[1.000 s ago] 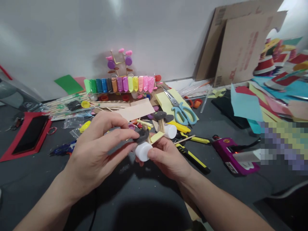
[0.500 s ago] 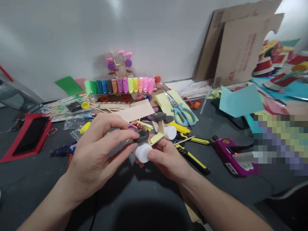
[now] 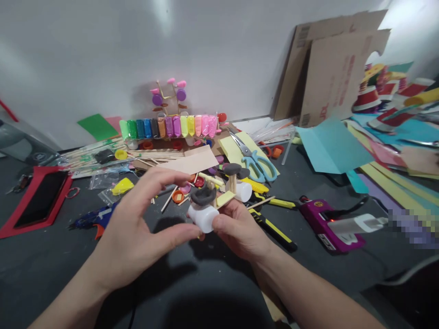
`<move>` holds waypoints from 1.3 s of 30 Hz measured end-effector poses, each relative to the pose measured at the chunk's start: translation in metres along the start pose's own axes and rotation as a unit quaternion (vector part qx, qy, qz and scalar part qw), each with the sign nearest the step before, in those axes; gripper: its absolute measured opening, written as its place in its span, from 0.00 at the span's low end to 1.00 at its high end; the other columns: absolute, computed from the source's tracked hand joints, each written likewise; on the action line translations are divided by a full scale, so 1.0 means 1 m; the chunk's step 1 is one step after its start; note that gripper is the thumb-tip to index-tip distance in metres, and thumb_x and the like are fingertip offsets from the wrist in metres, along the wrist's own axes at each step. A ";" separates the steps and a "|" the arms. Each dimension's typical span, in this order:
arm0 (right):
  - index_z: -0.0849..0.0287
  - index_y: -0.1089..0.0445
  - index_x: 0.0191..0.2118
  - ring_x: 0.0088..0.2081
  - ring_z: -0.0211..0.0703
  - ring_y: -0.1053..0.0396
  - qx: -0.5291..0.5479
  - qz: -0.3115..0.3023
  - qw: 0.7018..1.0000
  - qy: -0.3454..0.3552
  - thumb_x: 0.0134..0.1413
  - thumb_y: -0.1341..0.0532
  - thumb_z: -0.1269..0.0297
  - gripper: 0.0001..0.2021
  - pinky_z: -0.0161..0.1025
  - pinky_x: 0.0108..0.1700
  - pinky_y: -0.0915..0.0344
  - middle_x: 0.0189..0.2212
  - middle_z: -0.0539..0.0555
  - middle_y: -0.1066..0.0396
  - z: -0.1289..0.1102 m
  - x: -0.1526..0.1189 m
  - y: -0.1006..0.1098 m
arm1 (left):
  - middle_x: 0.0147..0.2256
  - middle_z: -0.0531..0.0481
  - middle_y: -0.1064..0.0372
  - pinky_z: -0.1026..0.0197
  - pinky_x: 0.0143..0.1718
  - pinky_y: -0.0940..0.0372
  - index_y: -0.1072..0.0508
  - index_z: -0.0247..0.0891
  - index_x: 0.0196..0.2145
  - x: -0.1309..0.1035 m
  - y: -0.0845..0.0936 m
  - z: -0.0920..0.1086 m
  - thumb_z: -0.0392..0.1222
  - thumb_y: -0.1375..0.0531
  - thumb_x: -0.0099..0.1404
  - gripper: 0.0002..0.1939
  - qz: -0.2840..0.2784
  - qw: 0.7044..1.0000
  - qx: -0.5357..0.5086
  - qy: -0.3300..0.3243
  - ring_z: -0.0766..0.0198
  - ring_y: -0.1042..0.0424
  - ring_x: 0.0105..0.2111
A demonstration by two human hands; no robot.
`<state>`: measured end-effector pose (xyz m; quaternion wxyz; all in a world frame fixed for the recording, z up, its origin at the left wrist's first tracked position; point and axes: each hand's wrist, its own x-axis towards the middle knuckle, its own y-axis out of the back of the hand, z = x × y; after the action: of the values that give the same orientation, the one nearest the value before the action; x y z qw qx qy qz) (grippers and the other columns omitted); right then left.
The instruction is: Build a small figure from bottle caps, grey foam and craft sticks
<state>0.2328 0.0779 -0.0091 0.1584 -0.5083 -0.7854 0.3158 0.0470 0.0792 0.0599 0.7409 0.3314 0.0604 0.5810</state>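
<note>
Right hand (image 3: 242,230) clamped on stick model (image 3: 225,198) with 2 white cylinders (image 3: 206,219), left hand (image 3: 132,228) beside it, thumb and fingers spread apart, scissors (image 3: 259,166) behind on counter (image 3: 192,278)

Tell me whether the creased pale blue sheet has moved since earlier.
Yes: the pale blue sheet has shifted left, toward the scissors, judged against the leaning cardboard.

Model (image 3: 225,198) in right grip (image 3: 245,230) — scissors (image 3: 247,152), phone (image 3: 41,199)

Cannot fully see the right hand (image 3: 242,228) behind the near white cylinder (image 3: 207,218); cannot follow 2 forearms (image 3: 75,292) past bottom edge.
</note>
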 end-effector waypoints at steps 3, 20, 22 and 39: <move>0.55 0.23 0.42 0.35 0.40 0.27 -0.005 0.006 1.000 0.011 0.42 0.23 0.57 0.20 0.36 0.40 0.30 0.36 0.51 0.23 0.000 0.000 0.000 | 0.51 0.52 0.32 0.56 0.51 0.35 0.33 0.50 0.53 -0.001 -0.009 0.003 0.47 0.30 0.57 0.27 -0.043 0.997 0.019 0.054 0.56 0.31 0.48; 0.54 0.25 0.45 0.45 0.43 0.27 -0.006 0.042 0.997 0.060 0.44 0.26 0.66 0.19 0.39 0.52 0.32 0.44 0.52 0.23 0.004 0.008 0.002 | 0.50 0.48 0.34 0.60 0.44 0.34 0.28 0.46 0.50 0.000 -0.031 -0.013 0.42 0.36 0.65 0.15 -0.016 0.998 -0.034 0.054 0.58 0.33 0.50; 0.53 0.27 0.47 0.45 0.41 0.27 0.007 0.055 0.996 0.067 0.43 0.25 0.68 0.23 0.36 0.51 0.32 0.46 0.50 0.24 0.005 0.009 0.003 | 0.49 0.48 0.33 0.60 0.42 0.34 0.27 0.45 0.48 0.001 -0.032 -0.014 0.43 0.36 0.65 0.13 -0.011 0.996 -0.063 0.068 0.58 0.32 0.49; 0.56 0.30 0.46 0.41 0.41 0.26 -0.009 0.111 0.989 0.100 0.48 0.28 0.64 0.19 0.34 0.37 0.28 0.46 0.53 0.26 -0.003 0.017 0.010 | 0.48 0.48 0.27 0.61 0.39 0.29 0.22 0.42 0.44 0.018 -0.023 -0.053 0.44 0.28 0.54 0.20 0.106 0.967 -0.194 0.128 0.62 0.26 0.38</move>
<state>0.2340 0.0969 -0.0150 0.1955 -0.6226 -0.7074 0.2715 0.0464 0.1155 0.0116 0.7115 0.1085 0.0052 0.6942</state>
